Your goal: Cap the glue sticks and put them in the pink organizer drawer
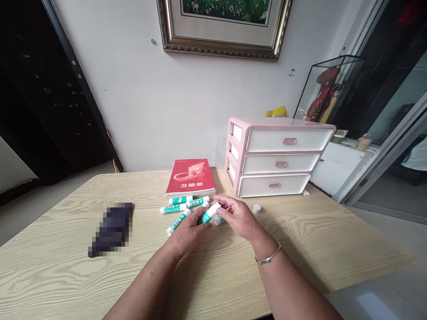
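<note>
Both hands meet over the middle of a pale wooden table (66,266). My left hand (188,233) and my right hand (238,218) together pinch one green-and-white glue stick (209,214), the right fingers on its white upper end. Several more glue sticks (182,206) lie just beyond the hands, one of them (176,223) by my left fingers. A small white cap (256,209) stands alone on the table to the right of my right hand. A metal bangle sits on my right wrist.
A red book (191,177) lies flat behind the glue sticks. A pink three-drawer organiser (276,155), all drawers shut, stands at the back right. A dark blurred object (111,229) lies at the left. A framed picture hangs on the wall.
</note>
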{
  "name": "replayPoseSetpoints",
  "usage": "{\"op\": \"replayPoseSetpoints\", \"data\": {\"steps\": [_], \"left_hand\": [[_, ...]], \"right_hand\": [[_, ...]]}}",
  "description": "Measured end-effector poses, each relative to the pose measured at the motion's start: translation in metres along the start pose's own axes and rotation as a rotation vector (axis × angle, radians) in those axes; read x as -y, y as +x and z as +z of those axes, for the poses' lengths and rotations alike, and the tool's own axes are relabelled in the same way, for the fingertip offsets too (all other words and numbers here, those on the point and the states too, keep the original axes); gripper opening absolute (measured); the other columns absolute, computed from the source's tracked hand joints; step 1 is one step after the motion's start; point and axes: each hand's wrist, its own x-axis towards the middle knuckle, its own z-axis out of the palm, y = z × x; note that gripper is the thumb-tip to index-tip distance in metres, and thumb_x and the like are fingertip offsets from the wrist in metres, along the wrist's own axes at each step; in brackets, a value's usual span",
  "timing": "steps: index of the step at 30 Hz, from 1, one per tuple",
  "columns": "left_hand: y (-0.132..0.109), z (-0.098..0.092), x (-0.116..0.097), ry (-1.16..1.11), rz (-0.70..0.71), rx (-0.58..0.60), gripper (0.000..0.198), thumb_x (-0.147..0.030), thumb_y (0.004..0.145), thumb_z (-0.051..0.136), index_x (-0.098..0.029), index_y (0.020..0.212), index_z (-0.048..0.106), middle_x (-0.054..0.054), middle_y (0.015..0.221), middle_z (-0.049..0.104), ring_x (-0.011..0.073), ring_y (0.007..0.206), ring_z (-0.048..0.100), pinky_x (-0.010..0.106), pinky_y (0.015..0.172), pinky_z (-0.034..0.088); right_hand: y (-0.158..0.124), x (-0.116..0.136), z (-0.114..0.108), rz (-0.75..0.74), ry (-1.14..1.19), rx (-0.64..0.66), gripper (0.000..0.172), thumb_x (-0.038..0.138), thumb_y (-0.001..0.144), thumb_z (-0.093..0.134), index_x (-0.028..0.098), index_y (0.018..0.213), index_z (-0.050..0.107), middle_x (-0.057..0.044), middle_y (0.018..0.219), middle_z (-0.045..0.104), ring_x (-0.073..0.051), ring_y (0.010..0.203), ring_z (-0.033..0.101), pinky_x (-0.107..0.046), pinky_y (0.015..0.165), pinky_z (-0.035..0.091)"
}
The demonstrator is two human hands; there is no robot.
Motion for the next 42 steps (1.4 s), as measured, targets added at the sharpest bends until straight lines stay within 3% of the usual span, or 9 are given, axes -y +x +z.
{"op": "replayPoseSetpoints", "data": {"steps": [9, 14, 16, 22, 26, 32, 35, 38, 42], "left_hand": [[0.000, 0.000, -0.002, 0.024, -0.080, -0.009, 0.047, -0.029, 0.079, 0.053, -0.020, 0.124, 0.062, -0.005, 0.067, 0.050, 0.0142, 0.063, 0.045, 0.026, 0.060, 0.034], [-0.001, 0.001, -0.003, -0.058, -0.071, -0.048, 0.023, -0.034, 0.082, 0.050, -0.018, 0.091, 0.063, -0.006, 0.058, 0.044, 0.0123, 0.055, 0.040, 0.024, 0.054, 0.031], [-0.002, 0.001, -0.005, -0.134, -0.048, -0.084, 0.029, -0.044, 0.086, 0.047, -0.019, 0.078, 0.058, -0.005, 0.057, 0.045, 0.0124, 0.054, 0.041, 0.024, 0.052, 0.032], [-0.002, -0.003, -0.007, -0.222, -0.134, -0.288, 0.056, -0.072, 0.082, 0.050, -0.019, 0.061, 0.051, -0.003, 0.051, 0.046, 0.0106, 0.046, 0.038, 0.024, 0.046, 0.030], [0.000, -0.008, -0.003, -0.324, -0.169, -0.416, 0.053, -0.066, 0.082, 0.050, -0.020, 0.055, 0.047, -0.004, 0.044, 0.041, 0.0097, 0.042, 0.034, 0.024, 0.044, 0.027], [0.002, -0.016, 0.003, -0.484, -0.144, -0.492, 0.043, -0.053, 0.083, 0.046, -0.022, 0.053, 0.043, -0.004, 0.044, 0.039, 0.0101, 0.040, 0.031, 0.025, 0.042, 0.023], [0.002, -0.017, 0.005, -0.330, -0.165, -0.458, 0.047, -0.057, 0.086, 0.044, -0.022, 0.054, 0.044, -0.002, 0.047, 0.043, 0.0117, 0.043, 0.035, 0.026, 0.045, 0.027], [0.002, -0.017, 0.004, 0.106, -0.166, -0.368, 0.053, -0.066, 0.086, 0.043, -0.021, 0.060, 0.053, 0.003, 0.059, 0.058, 0.0178, 0.056, 0.052, 0.027, 0.053, 0.033], [0.003, -0.012, 0.003, 0.625, -0.235, -0.228, 0.055, -0.073, 0.085, 0.041, -0.023, 0.078, 0.065, 0.010, 0.076, 0.071, 0.0295, 0.075, 0.066, 0.030, 0.061, 0.039]], "right_hand": [[-0.004, 0.007, 0.012, -0.011, -0.099, 0.061, 0.041, 0.029, 0.092, 0.059, 0.022, 0.132, 0.064, -0.007, 0.113, 0.073, -0.021, 0.099, 0.068, -0.036, 0.086, 0.056], [-0.005, 0.008, 0.020, -0.047, -0.112, 0.073, 0.044, 0.027, 0.091, 0.059, 0.024, 0.135, 0.062, -0.006, 0.113, 0.073, -0.019, 0.096, 0.067, -0.034, 0.083, 0.056], [-0.005, 0.007, 0.021, -0.065, -0.076, 0.056, 0.047, 0.029, 0.091, 0.061, 0.025, 0.138, 0.058, -0.008, 0.119, 0.070, -0.019, 0.099, 0.066, -0.032, 0.078, 0.056], [-0.001, 0.003, 0.010, -0.041, 0.074, -0.234, 0.040, 0.038, 0.091, 0.061, 0.021, 0.127, 0.062, -0.008, 0.103, 0.072, -0.017, 0.082, 0.065, -0.032, 0.072, 0.055], [0.001, -0.001, 0.003, 0.008, 0.052, -0.370, 0.033, 0.042, 0.092, 0.059, 0.018, 0.112, 0.066, -0.004, 0.079, 0.069, -0.015, 0.067, 0.061, -0.030, 0.067, 0.053], [0.002, -0.006, -0.003, 0.004, -0.003, -0.464, 0.035, 0.047, 0.094, 0.053, 0.018, 0.110, 0.066, -0.001, 0.072, 0.065, -0.015, 0.062, 0.059, -0.028, 0.062, 0.050], [0.003, -0.011, -0.019, 0.030, -0.185, -0.552, 0.037, 0.045, 0.095, 0.048, 0.019, 0.114, 0.066, -0.004, 0.078, 0.068, -0.017, 0.068, 0.063, -0.029, 0.065, 0.051], [0.005, -0.017, -0.045, 0.131, -0.561, -0.615, 0.037, 0.038, 0.094, 0.047, 0.019, 0.118, 0.067, -0.009, 0.095, 0.072, -0.022, 0.088, 0.066, -0.032, 0.080, 0.050], [0.004, -0.020, -0.072, 0.382, -1.004, -0.534, 0.041, 0.026, 0.089, 0.049, 0.014, 0.124, 0.066, -0.016, 0.111, 0.070, -0.028, 0.109, 0.062, -0.037, 0.093, 0.045]]}}
